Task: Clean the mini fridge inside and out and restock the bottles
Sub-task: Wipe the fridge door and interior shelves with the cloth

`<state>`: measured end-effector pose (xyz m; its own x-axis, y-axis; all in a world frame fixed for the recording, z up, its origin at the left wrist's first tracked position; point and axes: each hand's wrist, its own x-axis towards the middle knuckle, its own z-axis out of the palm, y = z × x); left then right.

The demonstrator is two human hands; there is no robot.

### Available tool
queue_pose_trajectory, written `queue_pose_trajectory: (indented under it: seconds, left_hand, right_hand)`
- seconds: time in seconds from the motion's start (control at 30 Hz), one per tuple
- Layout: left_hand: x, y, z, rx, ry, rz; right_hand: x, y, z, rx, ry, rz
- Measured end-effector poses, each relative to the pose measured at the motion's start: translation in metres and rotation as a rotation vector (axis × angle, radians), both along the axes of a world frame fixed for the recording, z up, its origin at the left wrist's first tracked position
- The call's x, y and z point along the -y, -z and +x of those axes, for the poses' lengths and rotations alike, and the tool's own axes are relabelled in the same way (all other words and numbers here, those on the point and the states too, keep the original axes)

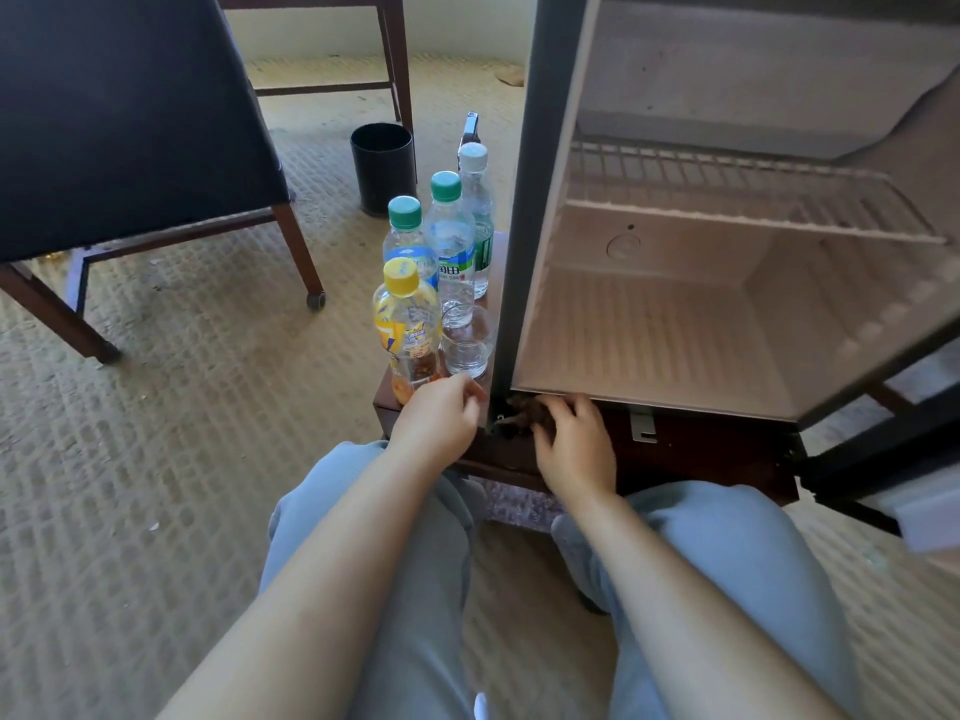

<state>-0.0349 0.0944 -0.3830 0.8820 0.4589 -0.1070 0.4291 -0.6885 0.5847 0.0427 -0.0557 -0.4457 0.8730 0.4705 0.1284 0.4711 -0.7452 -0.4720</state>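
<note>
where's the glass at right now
In the head view, the clear glass stands on the wooden stand just left of the open mini fridge, right of the yellow-capped bottle and in front of a green-capped water bottle.

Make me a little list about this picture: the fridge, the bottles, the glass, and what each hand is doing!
mini fridge: door open, no bottles inside
bottles: yellow-capped bottle and three water bottles stand outside, left of it
glass: beside the yellow-capped bottle
right hand: grips brown cloth at fridge's bottom front edge
left hand: at yellow-capped bottle's base; grip unclear
</note>
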Motion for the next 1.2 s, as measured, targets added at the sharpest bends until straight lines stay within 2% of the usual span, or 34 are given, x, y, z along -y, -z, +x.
queue_pose_trajectory:
  seconds: [0.1,0.27,0.4,0.57,0.67,0.77,0.8,1.0,1.1,1.2]
  left_hand:
    - [-0.002,0.001,-0.004,-0.002,-0.024,0.000]
    - [-0.002,0.004,-0.003,-0.026,-0.007,0.012]
    - [0.002,0.004,0.009,-0.011,0.029,0.023]
    - [0.029,0.005,0.024,-0.015,0.134,0.029]
    - [0.048,0.007,0.033,0.008,0.176,-0.004]
    - [0.060,0.012,0.039,0.040,0.201,0.011]
    - [0.061,0.014,0.038,0.046,0.208,0.020]
    - [0.040,0.013,0.027,-0.007,0.204,0.135]
    - [0.030,0.013,0.023,-0.031,0.193,0.153]
    - [0.033,0.011,0.033,-0.006,0.203,0.129]
  right_hand:
    - [-0.021,0.009,-0.015,0.018,-0.112,0.114]
    - [-0.037,0.010,-0.021,0.021,-0.213,-0.104]
    - [-0.003,0.002,-0.012,-0.031,-0.299,-0.178]
    - [0.047,0.000,0.010,0.011,0.125,0.093]
    - [0.068,-0.001,0.026,0.102,0.318,0.046]
    - [0.065,0.000,0.029,0.040,0.464,0.034]
    - [0.057,0.001,0.027,0.015,0.451,0.034]
    - [-0.006,0.010,0.005,0.008,0.066,0.111]
    - [-0.013,0.011,0.001,0.013,0.045,0.180]
    - [0.010,0.012,0.009,0.111,0.089,0.208]
